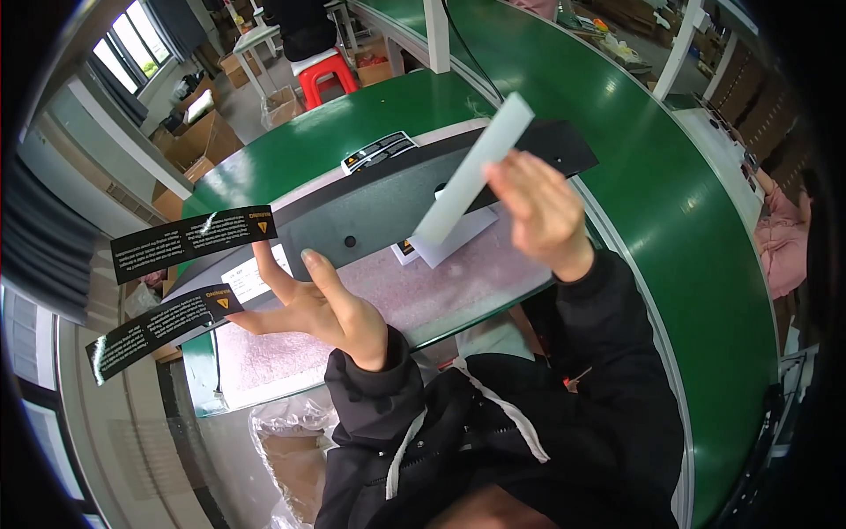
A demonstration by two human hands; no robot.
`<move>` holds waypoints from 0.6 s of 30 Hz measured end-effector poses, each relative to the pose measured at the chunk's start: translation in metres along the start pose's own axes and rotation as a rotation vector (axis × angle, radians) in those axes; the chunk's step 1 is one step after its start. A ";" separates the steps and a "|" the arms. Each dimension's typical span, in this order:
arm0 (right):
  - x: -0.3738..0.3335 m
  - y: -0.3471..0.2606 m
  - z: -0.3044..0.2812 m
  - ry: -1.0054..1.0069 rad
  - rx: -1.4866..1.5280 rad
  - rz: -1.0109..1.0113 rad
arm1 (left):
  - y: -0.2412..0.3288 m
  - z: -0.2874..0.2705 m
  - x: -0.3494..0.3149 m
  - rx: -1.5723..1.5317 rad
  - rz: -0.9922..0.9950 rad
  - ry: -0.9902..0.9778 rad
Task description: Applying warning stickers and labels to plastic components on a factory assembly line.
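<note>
Two long black labels [194, 242] with small orange triangles cling to the spread fingertips of my left hand [339, 317], one label per fingertip. They hang out over the left end of a long dark grey panel [388, 212]. My right hand [546, 216], slightly blurred, pinches a whitish translucent strip [476, 172] above the panel's right half. Below that strip is a white sheet [463, 236], with a small black-and-orange label by its left corner. The panel has round holes, and a white label [256, 275] is on it near my left fingers.
Under the panel lies a pinkish foam sheet [291, 353] on the green table [652, 264]. A black printed label sheet [379, 152] is just beyond the panel. Clear plastic with cardboard [295, 458] is below the near edge. Another person sits on a red stool [326, 78] further off.
</note>
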State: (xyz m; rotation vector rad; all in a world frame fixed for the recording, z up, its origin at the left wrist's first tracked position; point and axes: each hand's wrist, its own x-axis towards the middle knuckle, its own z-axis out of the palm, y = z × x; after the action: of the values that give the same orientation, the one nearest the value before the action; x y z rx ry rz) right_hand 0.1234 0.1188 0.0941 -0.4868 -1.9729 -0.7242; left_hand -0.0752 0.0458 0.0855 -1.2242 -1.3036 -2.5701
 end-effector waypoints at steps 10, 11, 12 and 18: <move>-0.014 0.053 -0.081 -0.017 -0.642 0.280 | 0.011 0.012 -0.024 0.119 -0.046 0.017; -0.004 0.049 -0.080 0.050 -0.261 0.396 | 0.017 0.012 -0.027 0.040 -0.122 -0.037; 0.004 0.043 -0.077 0.112 0.123 0.507 | 0.017 0.010 -0.030 0.063 -0.128 -0.031; 0.052 0.038 -0.062 -0.434 1.102 0.606 | 0.014 0.008 -0.033 -0.303 -0.119 -0.220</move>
State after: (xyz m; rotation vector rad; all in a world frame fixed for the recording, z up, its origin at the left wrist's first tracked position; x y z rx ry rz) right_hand 0.1616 0.1084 0.1744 -0.5100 -2.0918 0.8939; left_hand -0.0428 0.0317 0.0768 -1.5621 -1.0722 -2.8688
